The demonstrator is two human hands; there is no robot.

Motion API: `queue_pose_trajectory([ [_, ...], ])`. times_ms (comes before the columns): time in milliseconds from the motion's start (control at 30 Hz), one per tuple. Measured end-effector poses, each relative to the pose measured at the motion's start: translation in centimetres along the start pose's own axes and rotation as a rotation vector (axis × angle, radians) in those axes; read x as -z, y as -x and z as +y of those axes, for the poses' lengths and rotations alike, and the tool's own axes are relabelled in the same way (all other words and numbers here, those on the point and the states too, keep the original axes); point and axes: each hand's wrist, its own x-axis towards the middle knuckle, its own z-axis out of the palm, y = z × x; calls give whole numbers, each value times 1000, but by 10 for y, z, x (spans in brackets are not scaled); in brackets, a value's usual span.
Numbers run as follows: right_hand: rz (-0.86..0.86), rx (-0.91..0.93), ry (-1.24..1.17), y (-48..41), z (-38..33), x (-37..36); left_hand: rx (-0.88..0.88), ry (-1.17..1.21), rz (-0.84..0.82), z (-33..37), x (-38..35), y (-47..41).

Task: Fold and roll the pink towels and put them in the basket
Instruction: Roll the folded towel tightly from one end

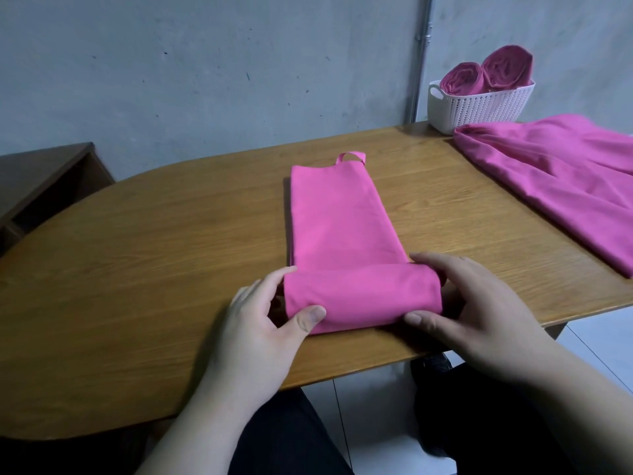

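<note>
A pink towel [337,217] lies folded into a long strip on the wooden table [154,234], with a small hanging loop at its far end. Its near end is rolled up into a short roll [359,296]. My left hand [260,320] grips the roll's left end, thumb on top. My right hand [469,303] grips the right end, thumb on the front, fingers over the back. A white plastic basket [479,106] stands at the far right of the table with two rolled pink towels [489,72] in it.
Another pink towel [561,180] lies spread and unfolded on the table's right side, in front of the basket. A dark wooden shelf [41,186] stands at the left beside the table. A grey wall is behind. My legs are below the table's near edge.
</note>
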Motion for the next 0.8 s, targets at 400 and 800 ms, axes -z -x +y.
queue_pose_trajectory([
  [400, 25, -79, -7, -4, -4, 2, -30, 10, -11, 0, 2, -2],
  [800, 7, -80, -116, 5, -1, 2, -69, 53, -26, 1, 5, 1],
])
